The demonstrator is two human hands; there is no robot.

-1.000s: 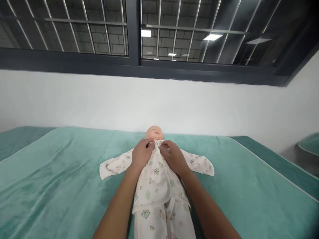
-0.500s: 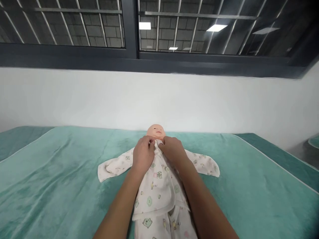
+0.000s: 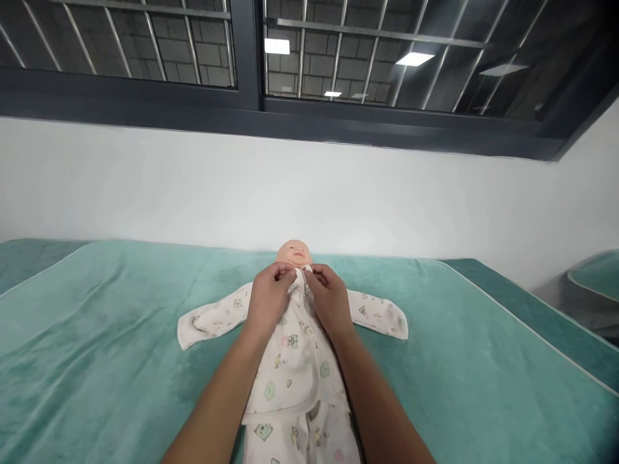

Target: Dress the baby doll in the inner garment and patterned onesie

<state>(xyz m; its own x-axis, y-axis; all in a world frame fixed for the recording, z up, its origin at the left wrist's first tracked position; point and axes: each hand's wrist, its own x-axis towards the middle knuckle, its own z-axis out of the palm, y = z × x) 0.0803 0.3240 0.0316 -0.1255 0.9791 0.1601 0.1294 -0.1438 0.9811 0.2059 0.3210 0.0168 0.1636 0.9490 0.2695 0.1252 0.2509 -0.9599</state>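
A baby doll [image 3: 293,251] lies on its back, dressed in a white baby shirt [image 3: 290,361] printed with small animals. The shirt's sleeves stretch out to both sides, and its front edges meet down the middle. Matching printed pants [image 3: 285,441] show below the hem. At the neckline, my left hand [image 3: 269,293] pinches the collar on the left side. My right hand [image 3: 331,296] pinches the collar just opposite, close to the left fingers. Both hands cover parts of the shirt's chest and shoulders.
The doll lies on a green plush cover [image 3: 120,335] with pale piping. Behind it rises a white wall [image 3: 290,187], with a dark window frame [image 3: 338,119] and metal bars above. Another green padded surface [image 3: 597,274] stands at the far right.
The view has shifted and tilted slightly, so the doll appears a little further left. My fingers have adjusted at the collar, and the right hand's fingers now show more clearly pinched.
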